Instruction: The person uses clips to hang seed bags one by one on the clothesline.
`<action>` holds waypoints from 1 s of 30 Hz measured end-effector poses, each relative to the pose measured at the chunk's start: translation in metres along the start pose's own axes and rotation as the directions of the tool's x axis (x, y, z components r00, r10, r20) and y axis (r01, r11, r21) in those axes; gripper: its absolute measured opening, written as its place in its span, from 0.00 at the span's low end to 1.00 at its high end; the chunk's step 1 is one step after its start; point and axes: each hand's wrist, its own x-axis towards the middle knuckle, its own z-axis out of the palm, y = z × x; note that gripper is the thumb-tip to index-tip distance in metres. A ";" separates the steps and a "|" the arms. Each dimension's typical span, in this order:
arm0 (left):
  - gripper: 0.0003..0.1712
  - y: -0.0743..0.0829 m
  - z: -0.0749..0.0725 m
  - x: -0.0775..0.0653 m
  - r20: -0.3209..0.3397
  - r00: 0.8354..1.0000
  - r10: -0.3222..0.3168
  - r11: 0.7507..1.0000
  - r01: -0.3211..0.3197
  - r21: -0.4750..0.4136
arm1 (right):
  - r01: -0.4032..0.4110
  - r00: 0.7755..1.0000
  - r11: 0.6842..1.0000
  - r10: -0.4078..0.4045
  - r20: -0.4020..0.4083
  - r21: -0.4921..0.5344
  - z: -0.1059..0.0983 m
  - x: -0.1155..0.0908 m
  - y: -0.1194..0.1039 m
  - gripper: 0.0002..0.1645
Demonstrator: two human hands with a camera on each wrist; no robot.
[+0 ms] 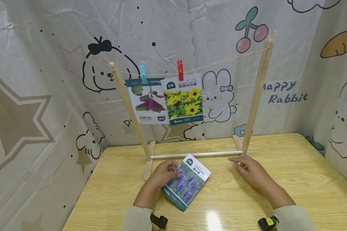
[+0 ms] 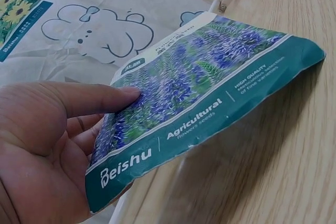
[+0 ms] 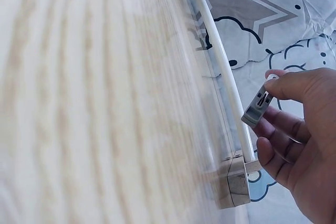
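Note:
My left hand (image 1: 163, 175) pinches a seed packet (image 1: 188, 183) with purple flowers and a green band, thumb on its printed front. In the left wrist view the packet (image 2: 173, 93) tilts above the wooden tabletop. My right hand (image 1: 253, 171) holds a small grey clothespin (image 3: 258, 103) between thumb and fingers, near the right foot of the wooden stand. On the string (image 1: 225, 60) hang two more packets: an upside-down one with a dark purple plant (image 1: 148, 104) under a light blue clothespin (image 1: 143, 72), and a sunflower packet (image 1: 183, 101) under a red clothespin (image 1: 180, 70).
The stand has a left post (image 1: 131, 112), a taller right post (image 1: 257, 99) and a white rod (image 1: 202, 154) low between them. Behind it hangs a printed cloth (image 1: 173, 29). The wooden table (image 1: 277, 154) carries the stand.

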 end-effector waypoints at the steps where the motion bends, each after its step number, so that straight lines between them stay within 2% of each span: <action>1: 0.16 0.001 0.000 0.000 -0.005 1.000 -0.002 1.000 0.002 -0.002 | 0.001 1.000 1.000 -0.001 -0.001 0.010 0.000 0.000 0.000 0.18; 11: 0.16 0.005 0.000 -0.001 -0.052 0.998 -0.034 0.997 0.030 -0.065 | -0.001 0.999 1.000 0.003 -0.048 0.030 0.001 0.000 -0.002 0.16; 20: 0.15 0.007 0.000 -0.003 -0.026 1.000 -0.012 0.994 0.009 -0.112 | 0.015 0.998 0.999 -0.013 -0.063 0.035 0.000 0.001 -0.004 0.15; 30: 0.16 0.009 0.001 -0.001 -0.053 0.998 -0.029 0.987 0.020 -0.161 | 0.048 0.989 0.999 -0.047 -0.139 0.008 -0.001 0.002 -0.003 0.13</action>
